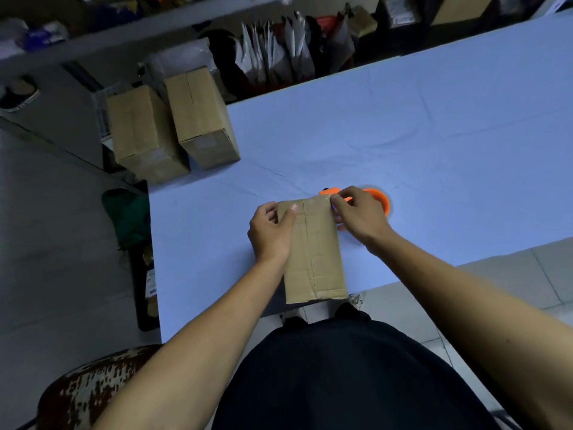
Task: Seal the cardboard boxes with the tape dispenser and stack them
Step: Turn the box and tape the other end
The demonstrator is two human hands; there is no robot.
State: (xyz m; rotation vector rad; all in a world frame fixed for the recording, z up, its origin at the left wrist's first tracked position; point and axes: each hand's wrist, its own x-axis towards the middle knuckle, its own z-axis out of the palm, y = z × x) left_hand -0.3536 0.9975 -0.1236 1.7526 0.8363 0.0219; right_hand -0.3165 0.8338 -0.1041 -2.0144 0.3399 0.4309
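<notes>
Cardboard box (314,252) at frame centre: my left hand (271,232) clasps its side, my right hand (359,217) pinches its far corner, orange tape dispenser (379,200) behind.

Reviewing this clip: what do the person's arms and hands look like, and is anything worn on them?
Both forearms are bare up to the frame edge, no sleeves showing. The left hand and right hand have no gloves, and no rings, watch or wristbands are visible. Fingernails look short and unpainted.
</notes>
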